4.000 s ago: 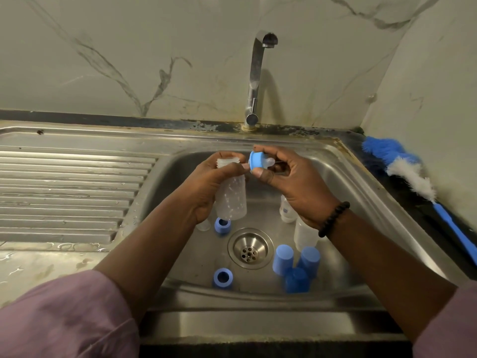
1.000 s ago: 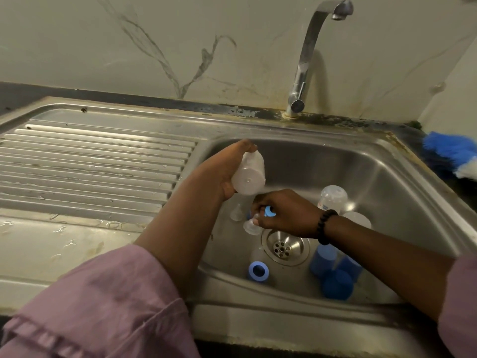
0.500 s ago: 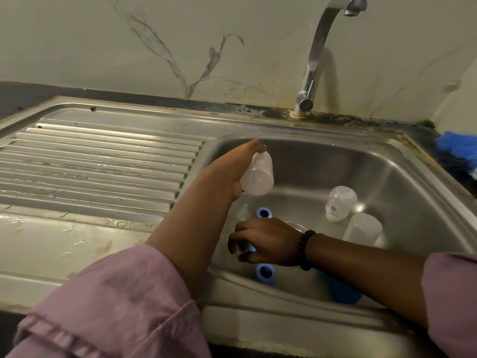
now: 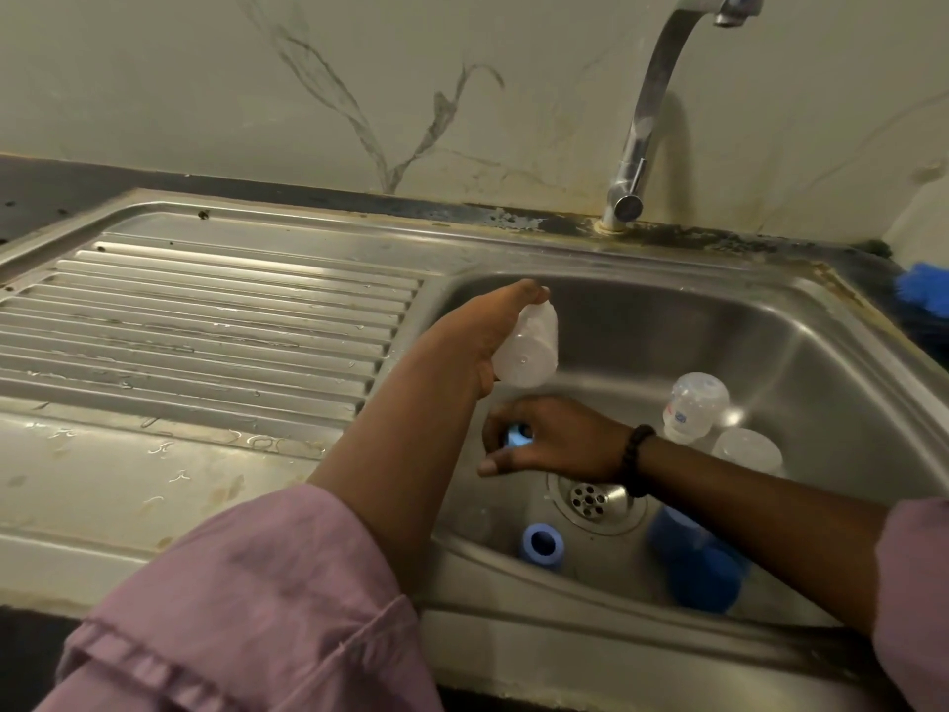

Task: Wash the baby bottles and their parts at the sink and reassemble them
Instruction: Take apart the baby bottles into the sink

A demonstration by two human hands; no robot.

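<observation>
Left hand (image 4: 477,346) clamped on a clear bottle (image 4: 529,352) over the sink's (image 4: 821,352) left wall, right hand (image 4: 549,439) curled round a blue ring (image 4: 518,435) on the basin floor; wet plastic could slip.

A marble-look wall (image 4: 257,69) with dark grey veins fills the upper part of the frame. Along its foot runs a dark countertop strip (image 4: 61,182), stained and speckled, from the left edge to the upper right. Below it, in the left half of the frame, lies the ribbed steel drainboard (image 4: 205,326), with small water drops on it. Under the drainboard, at the lower left, there is a flat wet steel ledge (image 4: 128,485) with pale marks. At the right edge of the frame, in the upper right, a blue fluffy brush head (image 4: 924,295) rests on the dark counter, only partly in view.
</observation>
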